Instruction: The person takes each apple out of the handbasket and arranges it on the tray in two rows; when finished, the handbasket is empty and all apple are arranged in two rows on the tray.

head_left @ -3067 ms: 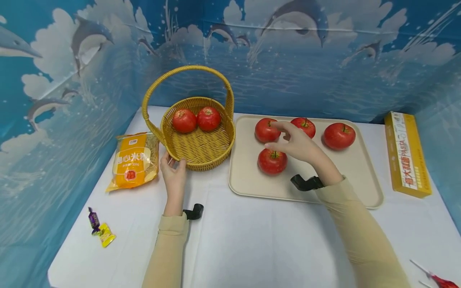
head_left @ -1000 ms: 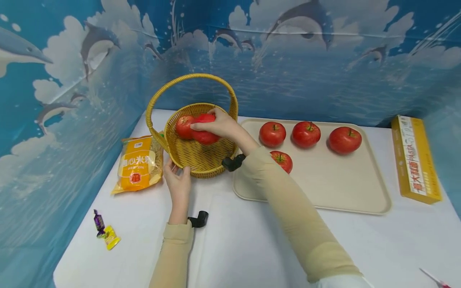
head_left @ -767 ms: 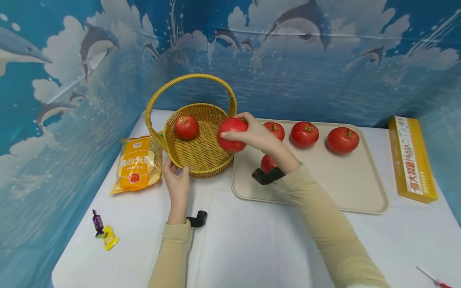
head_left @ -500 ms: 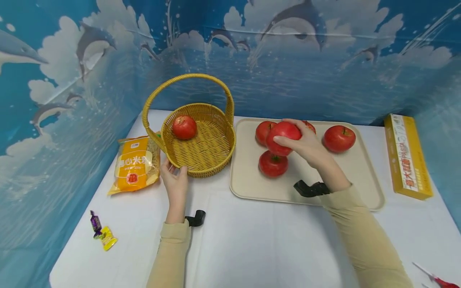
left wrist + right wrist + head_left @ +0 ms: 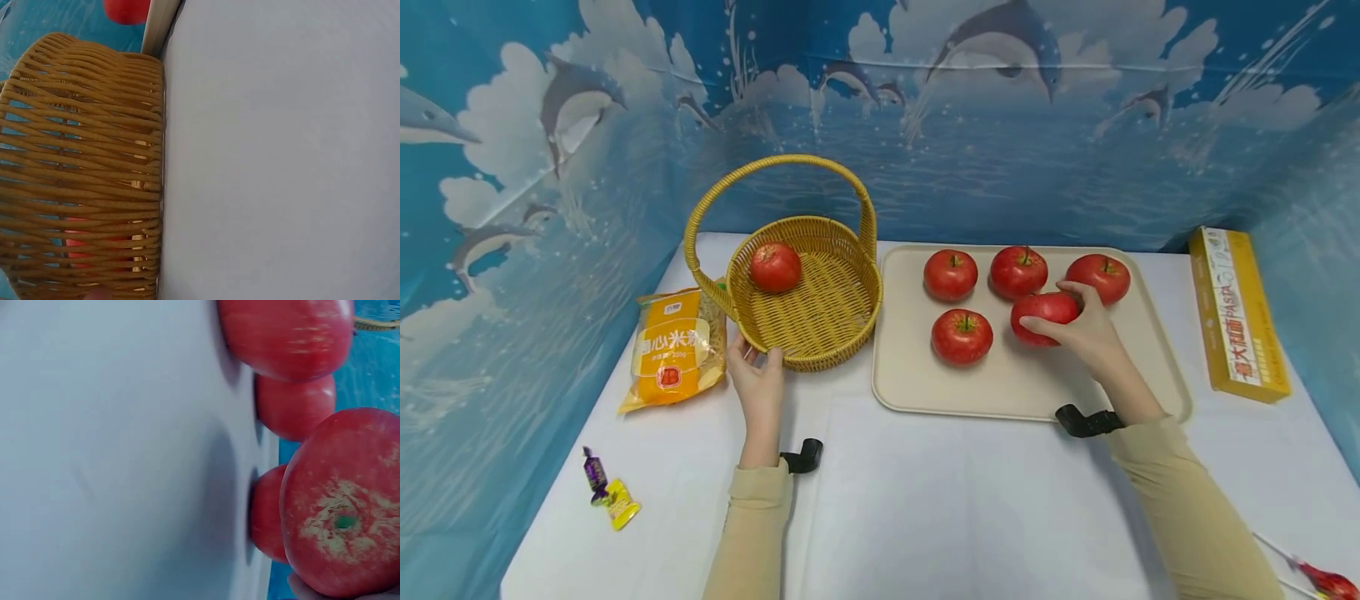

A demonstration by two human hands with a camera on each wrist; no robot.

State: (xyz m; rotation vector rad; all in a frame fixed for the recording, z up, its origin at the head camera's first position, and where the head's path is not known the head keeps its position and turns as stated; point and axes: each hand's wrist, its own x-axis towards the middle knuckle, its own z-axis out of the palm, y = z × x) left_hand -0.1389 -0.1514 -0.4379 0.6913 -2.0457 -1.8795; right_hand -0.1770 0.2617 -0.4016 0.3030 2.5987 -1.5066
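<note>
In the head view my right hand [image 5: 1086,329] holds a red apple [image 5: 1047,318], thumb and fingers round its right side. The right wrist view shows this apple [image 5: 344,512] blossom end out, its shadow lying apart from it on the beige tray [image 5: 925,396]. Several more apples sit on the tray, among them a front one [image 5: 962,337] and a back right one [image 5: 1099,277]. My left hand [image 5: 758,396] grips the lower front left of a wicker basket [image 5: 820,317]; some of its fingers are hidden. One apple [image 5: 776,267] lies inside that basket.
A yellow noodle bag [image 5: 673,350] lies left of the basket. Two wrapped candies [image 5: 619,504] are at the table's left edge. On the right stands a pasta box [image 5: 1240,317], with a red-ended item [image 5: 1326,581] at the lower right corner. Dolphin-print curtains [image 5: 880,167] enclose the table.
My right hand has taken one of the two apples out of the basket and carried it right, over the tray. My left hand has stayed at the basket.
</note>
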